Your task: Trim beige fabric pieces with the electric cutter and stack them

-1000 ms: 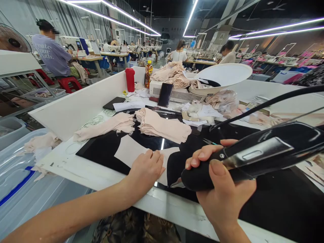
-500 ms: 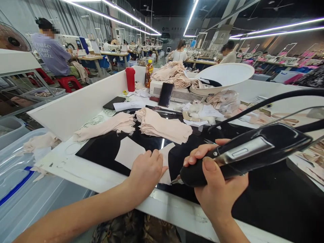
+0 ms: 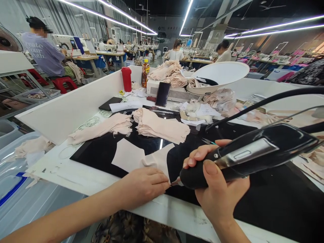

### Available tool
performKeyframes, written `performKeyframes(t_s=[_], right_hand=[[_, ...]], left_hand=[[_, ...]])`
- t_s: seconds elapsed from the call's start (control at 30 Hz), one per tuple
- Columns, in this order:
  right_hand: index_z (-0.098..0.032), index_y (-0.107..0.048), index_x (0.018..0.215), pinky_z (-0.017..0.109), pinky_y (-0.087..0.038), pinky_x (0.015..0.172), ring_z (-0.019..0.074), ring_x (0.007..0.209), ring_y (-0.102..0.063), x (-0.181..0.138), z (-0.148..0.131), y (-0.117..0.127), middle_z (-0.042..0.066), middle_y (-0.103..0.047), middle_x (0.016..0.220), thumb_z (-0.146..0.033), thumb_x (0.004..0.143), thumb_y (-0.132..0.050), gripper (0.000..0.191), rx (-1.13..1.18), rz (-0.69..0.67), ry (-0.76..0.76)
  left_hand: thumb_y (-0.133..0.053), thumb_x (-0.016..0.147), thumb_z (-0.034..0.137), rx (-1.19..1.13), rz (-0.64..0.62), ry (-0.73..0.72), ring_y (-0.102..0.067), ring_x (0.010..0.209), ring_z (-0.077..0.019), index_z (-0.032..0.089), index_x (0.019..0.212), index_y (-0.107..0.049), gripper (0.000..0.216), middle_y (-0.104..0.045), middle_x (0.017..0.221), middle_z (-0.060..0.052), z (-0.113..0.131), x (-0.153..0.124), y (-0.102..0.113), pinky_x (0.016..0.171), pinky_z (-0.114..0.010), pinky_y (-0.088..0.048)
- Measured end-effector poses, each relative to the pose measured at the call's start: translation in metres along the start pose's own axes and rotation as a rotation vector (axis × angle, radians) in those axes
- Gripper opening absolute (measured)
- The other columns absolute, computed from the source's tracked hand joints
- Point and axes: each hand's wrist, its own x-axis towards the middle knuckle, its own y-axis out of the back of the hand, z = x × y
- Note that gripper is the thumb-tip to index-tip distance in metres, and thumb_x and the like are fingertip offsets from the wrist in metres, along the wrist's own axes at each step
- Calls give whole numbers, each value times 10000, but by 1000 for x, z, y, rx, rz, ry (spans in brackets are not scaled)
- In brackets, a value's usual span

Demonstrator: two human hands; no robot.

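A pale beige fabric piece [image 3: 129,152] lies on the black work surface, with a fold rising in its middle. My left hand [image 3: 145,185] is closed at its near right corner, fingers together on the cloth, and covers part of it. In my right hand [image 3: 217,182] is a black corded handheld tool [image 3: 243,153] with a silver switch plate. Its thin pointed metal tip meets or almost meets the fabric edge beside my left fingertips. Beyond the piece lie two stacks of beige fabric cuts, a left stack [image 3: 103,127] and a right stack [image 3: 162,125].
Behind the stacks are a phone [image 3: 162,94], a red cup [image 3: 126,79], a bottle [image 3: 145,73] and a white scale [image 3: 174,89] heaped with fabric. Small scissors [image 3: 209,141] lie near the tool. The tool's black cable [image 3: 265,101] arcs across the right side. Plastic bins [image 3: 30,189] stand at the left.
My left hand has moved down along the fabric to its near corner, its fingers now stretched closer to the tool's tip. My right hand with the tool has barely moved. The view has shifted slightly.
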Motion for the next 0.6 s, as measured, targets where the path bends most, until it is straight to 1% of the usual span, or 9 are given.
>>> performKeyframes(t_s=[0.13, 0.33, 0.5, 0.6], right_hand=[[-278, -618, 1160, 318, -572, 601, 154, 639, -644, 0, -1, 0, -47, -677, 810, -274, 866, -852, 376, 1, 3, 4], [-271, -618, 1152, 314, -572, 569, 159, 621, -646, 2, -2, 0, -43, -680, 800, -269, 846, -857, 389, -16, 21, 6], [-263, -623, 1152, 315, -579, 566, 157, 618, -645, 2, -3, 1, -37, -682, 800, -258, 854, -846, 372, -19, 13, 23], [-264, -625, 1158, 309, -587, 569, 154, 627, -646, 1, -3, 1, -39, -684, 800, -259, 854, -850, 378, -6, 10, 21]], left_hand=[[-496, 1109, 147, 0, 0, 26, -682, 1197, -191, 112, 1278, -677, 250, -760, 1213, -109, -8, -4, -1, 1167, -335, -505], [-603, 1082, 255, 32, -10, 69, -669, 1245, -227, 164, 1268, -694, 226, -731, 1302, -110, -11, -8, 1, 1147, -370, -526], [-632, 1070, 298, 31, -46, 71, -659, 1268, -253, 182, 1296, -688, 260, -713, 1348, -103, -14, -9, 1, 1134, -388, -526], [-616, 1080, 321, 25, -80, 64, -638, 1304, -256, 178, 1327, -671, 291, -698, 1384, -99, -15, -8, 1, 1159, -379, -497]])
